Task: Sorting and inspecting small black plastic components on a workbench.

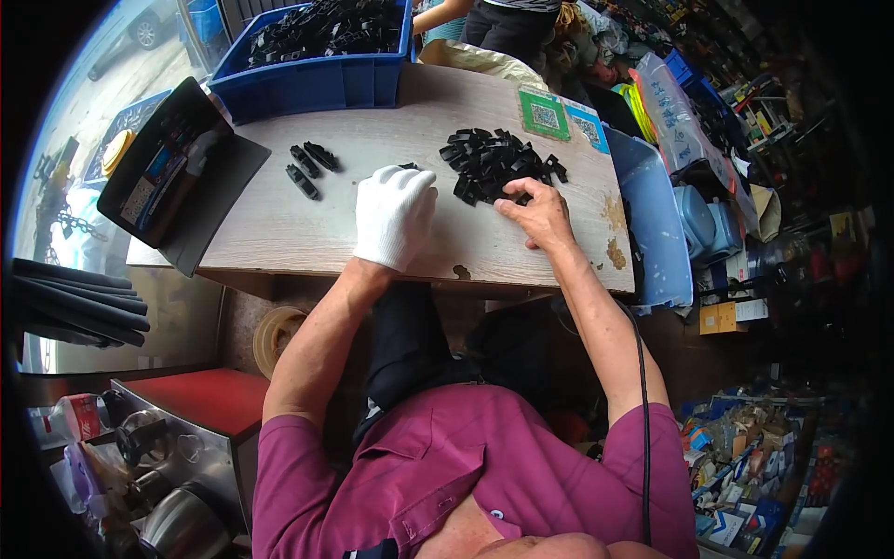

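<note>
My left hand (396,216), in a white knit glove, is closed above the table. A bit of a small black plastic part (408,166) shows just past its knuckles; the fingers hide the rest. My bare right hand (538,212) reaches the near right edge of a heap of small black plastic parts (494,160). Its thumb and forefinger pinch together at a part there, mostly covered by the fingers. To the left of the glove, several longer black clip-like pieces (304,172) lie side by side on the wooden tabletop (307,228).
A blue crate (317,86) full of black parts stands at the back left. Beside it a tablet in a dark folding case (168,172) leans upright. Green and blue printed cards (545,114) lie at the far right. A blue bin (656,219) adjoins the right edge. Another person (503,28) is beyond the table.
</note>
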Available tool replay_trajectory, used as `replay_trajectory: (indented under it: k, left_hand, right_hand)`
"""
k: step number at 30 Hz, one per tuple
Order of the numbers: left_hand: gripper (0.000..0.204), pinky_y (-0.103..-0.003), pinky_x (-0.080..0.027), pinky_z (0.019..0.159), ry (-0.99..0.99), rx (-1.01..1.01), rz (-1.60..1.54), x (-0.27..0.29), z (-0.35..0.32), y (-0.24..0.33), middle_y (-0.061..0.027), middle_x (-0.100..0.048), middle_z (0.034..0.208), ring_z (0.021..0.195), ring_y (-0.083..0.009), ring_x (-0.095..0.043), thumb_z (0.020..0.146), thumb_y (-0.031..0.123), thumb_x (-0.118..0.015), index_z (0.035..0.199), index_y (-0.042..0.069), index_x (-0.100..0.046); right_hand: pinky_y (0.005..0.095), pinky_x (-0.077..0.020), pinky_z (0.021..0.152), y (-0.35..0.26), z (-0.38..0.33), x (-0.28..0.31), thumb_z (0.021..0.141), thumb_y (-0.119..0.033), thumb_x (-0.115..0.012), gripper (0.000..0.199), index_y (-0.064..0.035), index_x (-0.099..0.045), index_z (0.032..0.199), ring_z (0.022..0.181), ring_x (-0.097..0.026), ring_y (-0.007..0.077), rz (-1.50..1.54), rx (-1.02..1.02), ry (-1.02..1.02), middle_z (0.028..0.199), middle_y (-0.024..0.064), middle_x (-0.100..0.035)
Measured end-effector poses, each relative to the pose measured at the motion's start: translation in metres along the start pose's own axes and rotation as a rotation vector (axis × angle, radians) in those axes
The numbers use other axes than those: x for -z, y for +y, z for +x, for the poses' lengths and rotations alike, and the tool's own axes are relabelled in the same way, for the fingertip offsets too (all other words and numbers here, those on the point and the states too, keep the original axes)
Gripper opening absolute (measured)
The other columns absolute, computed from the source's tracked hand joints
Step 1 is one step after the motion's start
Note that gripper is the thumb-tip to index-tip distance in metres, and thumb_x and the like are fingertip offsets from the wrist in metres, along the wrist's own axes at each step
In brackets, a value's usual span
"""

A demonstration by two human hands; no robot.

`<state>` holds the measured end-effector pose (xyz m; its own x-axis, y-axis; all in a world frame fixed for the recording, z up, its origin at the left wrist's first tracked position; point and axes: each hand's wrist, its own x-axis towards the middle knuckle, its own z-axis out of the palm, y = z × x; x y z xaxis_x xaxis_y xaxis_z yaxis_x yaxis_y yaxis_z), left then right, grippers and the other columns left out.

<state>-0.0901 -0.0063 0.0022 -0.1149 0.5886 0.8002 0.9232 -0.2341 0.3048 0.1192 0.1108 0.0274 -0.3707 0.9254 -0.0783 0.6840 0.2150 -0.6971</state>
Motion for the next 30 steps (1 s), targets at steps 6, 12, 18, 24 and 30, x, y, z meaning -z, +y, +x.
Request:
replay_trajectory:
  k: [6, 12, 18, 24, 30]
  left_hand:
    - [0.021, -0.044, -0.049, 0.075, -0.231, 0.023, 0.070, -0.029, 0.003, 0.025, -0.0100, -0.066, 0.090, 0.087, -0.0316, -0.062, 0.077, 0.011, -0.067, 0.098, 0.009, -0.066]
    - [0.013, -0.045, -0.047, 0.073, -0.284, 0.007, 0.133, -0.039, 0.001, 0.027, -0.0071, -0.064, 0.088, 0.088, -0.0311, -0.060, 0.078, 0.016, -0.067, 0.091, 0.013, -0.065]
    - [0.008, -0.042, -0.048, 0.072, -0.275, 0.029, 0.091, -0.043, -0.005, 0.021, -0.0075, -0.066, 0.081, 0.081, -0.0290, -0.063, 0.079, 0.014, -0.065, 0.086, 0.012, -0.069]
    - [0.009, -0.042, -0.049, 0.071, -0.242, 0.077, 0.072, -0.040, -0.003, 0.024, -0.0080, -0.068, 0.077, 0.076, -0.0292, -0.065, 0.078, 0.011, -0.063, 0.081, 0.012, -0.072]
    - [0.010, -0.043, -0.049, 0.069, -0.150, 0.126, 0.037, -0.037, -0.005, 0.018, -0.0083, -0.069, 0.078, 0.077, -0.0301, -0.064, 0.079, 0.011, -0.063, 0.085, 0.012, -0.071]
  right_hand:
    - [0.0314, -0.0514, 0.051, -0.010, 0.001, 0.000, 0.079, -0.034, -0.077, 0.034, -0.0129, -0.072, 0.105, 0.052, -0.062, 0.0169, -0.099, 0.003, -0.070, 0.078, 0.0055, -0.071]
    - [0.0330, -0.0502, 0.052, 0.011, 0.007, -0.005, 0.079, -0.034, -0.077, 0.034, -0.0125, -0.071, 0.104, 0.042, -0.058, 0.0188, -0.066, 0.199, 0.030, 0.067, 0.0052, -0.068]
    - [0.0327, -0.0493, 0.045, -0.005, -0.002, -0.001, 0.078, -0.033, -0.078, 0.035, -0.0099, -0.071, 0.102, 0.042, -0.058, 0.0184, -0.027, 0.038, -0.005, 0.062, 0.0061, -0.063]
    - [0.0297, -0.0506, 0.039, -0.005, -0.006, -0.006, 0.079, -0.032, -0.079, 0.029, -0.0076, -0.072, 0.094, 0.050, -0.056, 0.0127, 0.075, -0.023, 0.020, 0.065, 0.0030, -0.059]
    - [0.0268, -0.0497, 0.038, -0.012, -0.016, -0.018, 0.080, -0.033, -0.079, 0.028, -0.0075, -0.071, 0.088, 0.060, -0.054, 0.0099, 0.316, -0.130, -0.028, 0.074, 0.0000, -0.059]
